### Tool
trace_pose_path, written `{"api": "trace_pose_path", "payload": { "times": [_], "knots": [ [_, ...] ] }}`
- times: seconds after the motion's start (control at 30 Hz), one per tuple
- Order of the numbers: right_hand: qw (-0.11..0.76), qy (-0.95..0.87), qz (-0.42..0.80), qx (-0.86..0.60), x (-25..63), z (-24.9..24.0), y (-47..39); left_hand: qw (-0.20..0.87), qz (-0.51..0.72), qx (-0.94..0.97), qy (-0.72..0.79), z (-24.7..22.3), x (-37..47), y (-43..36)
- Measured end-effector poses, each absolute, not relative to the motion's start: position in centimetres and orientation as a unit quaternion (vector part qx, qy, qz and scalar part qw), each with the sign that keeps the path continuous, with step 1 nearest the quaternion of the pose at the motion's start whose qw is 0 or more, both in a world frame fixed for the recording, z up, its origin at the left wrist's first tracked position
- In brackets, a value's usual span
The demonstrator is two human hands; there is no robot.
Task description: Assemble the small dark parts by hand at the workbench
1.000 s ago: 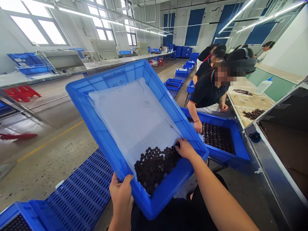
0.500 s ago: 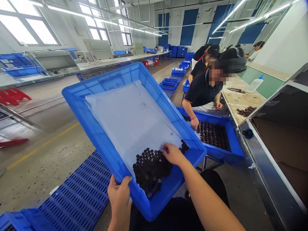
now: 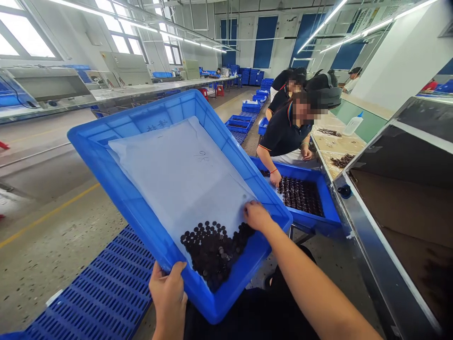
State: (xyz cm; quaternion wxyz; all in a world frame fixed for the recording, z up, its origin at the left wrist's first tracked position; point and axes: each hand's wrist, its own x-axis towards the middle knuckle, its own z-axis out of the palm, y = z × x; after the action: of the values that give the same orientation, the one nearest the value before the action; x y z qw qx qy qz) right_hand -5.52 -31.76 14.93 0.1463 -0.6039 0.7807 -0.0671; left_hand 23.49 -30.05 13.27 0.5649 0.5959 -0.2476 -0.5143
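- The left hand [image 3: 169, 285] grips the near left edge of the blue tray [image 3: 231, 295], with its thumb over the rim and its fingers wrapped around the outside.
- The right hand [image 3: 257, 216] is inside the tray by the right wall, its fingers bent down; whether they pinch anything I cannot tell.
- The blue tray is tilted above the person's lap, its near corner lowest and its far end raised.
- White paper [image 3: 166, 170] lines the tray floor, with faint handwriting on it.
- Small dark discs [image 3: 208, 255] lie heaped in the tray's near corner, some spread singly at the upper edge of the heap, and a band of them runs up to just below the right hand.
- Beyond, a co-worker [image 3: 278, 130] bends over a second tray [image 3: 331, 208], which holds dark pieces in rows.
- A slatted blue platform [image 3: 102, 283] runs along the floor to the left.
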Motion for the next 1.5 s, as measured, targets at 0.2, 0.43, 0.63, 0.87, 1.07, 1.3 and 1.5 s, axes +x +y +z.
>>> {"api": "trace_pose_path", "payload": {
  "times": [0.2,0.43,0.63,0.87,1.07,1.3,1.5],
  "knots": [
    [0.197,0.754,0.009,-0.627,-8.0,14.8,-32.0,0.545,-0.53,0.609,-0.225,13.8,23.0,-30.1],
    [0.286,0.645,0.006,-0.708,-1.9,16.4,-30.9,0.563,-0.529,0.598,-0.215,13.4,23.0,-30.7],
    [0.208,0.733,0.006,-0.648,-6.8,18.2,-31.9,0.584,-0.538,0.577,-0.191,12.7,23.0,-31.1],
    [0.275,0.674,0.053,-0.684,-4.6,17.5,-31.8,0.593,-0.534,0.57,-0.197,11.7,22.8,-31.5],
    [0.203,0.716,0.036,-0.667,-6.9,19.1,-32.1,0.604,-0.529,0.569,-0.179,13.8,22.3,-31.8],
    [0.256,0.645,0.045,-0.719,-4.5,18.5,-31.1,0.601,-0.532,0.563,-0.195,13.3,22.4,-32.4],
    [0.187,0.71,-0.017,-0.679,-3.0,18.1,-31.3,0.613,-0.537,0.545,-0.195,13.0,21.9,-32.5]
  ]
}}
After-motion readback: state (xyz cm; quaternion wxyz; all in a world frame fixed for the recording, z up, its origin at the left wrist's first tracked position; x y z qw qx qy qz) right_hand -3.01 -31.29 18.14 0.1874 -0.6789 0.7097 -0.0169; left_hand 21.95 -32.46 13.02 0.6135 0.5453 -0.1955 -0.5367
